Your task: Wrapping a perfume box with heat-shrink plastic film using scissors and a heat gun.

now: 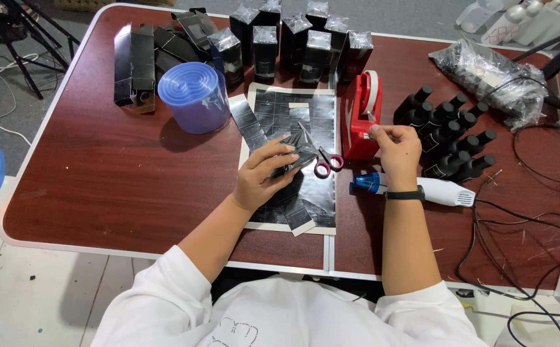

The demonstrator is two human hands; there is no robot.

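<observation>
My left hand [264, 173] holds a black box wrapped in clear film [299, 149] down on a dark cutting mat [321, 199] at the middle of the table. My right hand [395, 151] is at the red tape dispenser [360, 115], with the fingertips pinched on the end of the tape. Pink-handled scissors [328, 162] lie on the mat between the two hands. A white and blue heat gun [421, 189] lies under my right wrist.
A blue roll of film [193, 96] stands left of the mat. Flat and wrapped black boxes [293, 38] line the far edge. Several black bottles [450, 138] lie at the right, next to a plastic bag [488, 77]. Black cables [524, 225] trail over the right side.
</observation>
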